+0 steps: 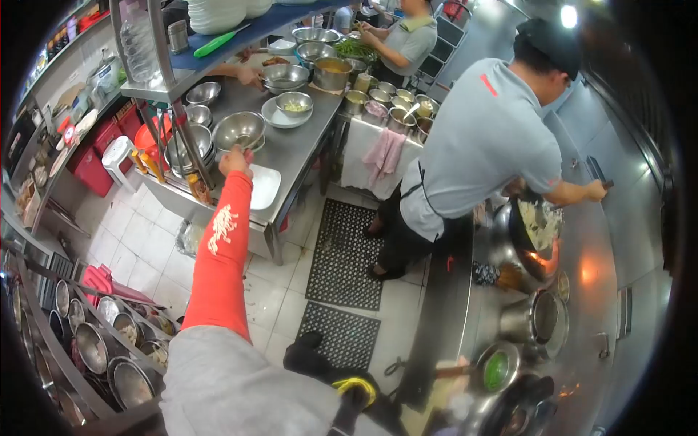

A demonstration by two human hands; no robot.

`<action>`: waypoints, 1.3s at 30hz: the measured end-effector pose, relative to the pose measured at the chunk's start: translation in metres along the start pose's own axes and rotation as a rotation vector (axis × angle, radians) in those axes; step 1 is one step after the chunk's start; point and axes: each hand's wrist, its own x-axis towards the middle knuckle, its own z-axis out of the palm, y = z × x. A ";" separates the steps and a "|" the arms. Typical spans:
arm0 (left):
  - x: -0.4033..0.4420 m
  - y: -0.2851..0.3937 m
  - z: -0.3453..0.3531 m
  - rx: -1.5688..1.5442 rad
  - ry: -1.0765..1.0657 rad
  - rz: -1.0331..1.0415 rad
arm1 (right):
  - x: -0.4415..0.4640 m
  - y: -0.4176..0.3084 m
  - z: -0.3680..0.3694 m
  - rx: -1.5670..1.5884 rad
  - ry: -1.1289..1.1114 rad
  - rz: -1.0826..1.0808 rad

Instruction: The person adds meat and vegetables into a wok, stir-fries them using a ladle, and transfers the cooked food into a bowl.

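Observation:
My left hand, at the end of a red sleeve with a pale print, is closed on the near rim of a shallow metal bowl. The bowl is at the near part of the steel counter. Just right of my wrist lies a white square plate. Behind the bowl, a smaller bowl with pale green food stands on white plates. My right hand cannot be made out.
A co-worker in grey stands at the right, beside a wok of food near flames. Another person handles greens at the back. Black floor mats lie between counter and stove. Metal bowls fill a lower-left rack.

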 end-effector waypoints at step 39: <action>-0.825 -0.288 -0.376 1.009 -2.009 -0.882 | -0.072 0.055 -0.145 0.951 -0.268 0.288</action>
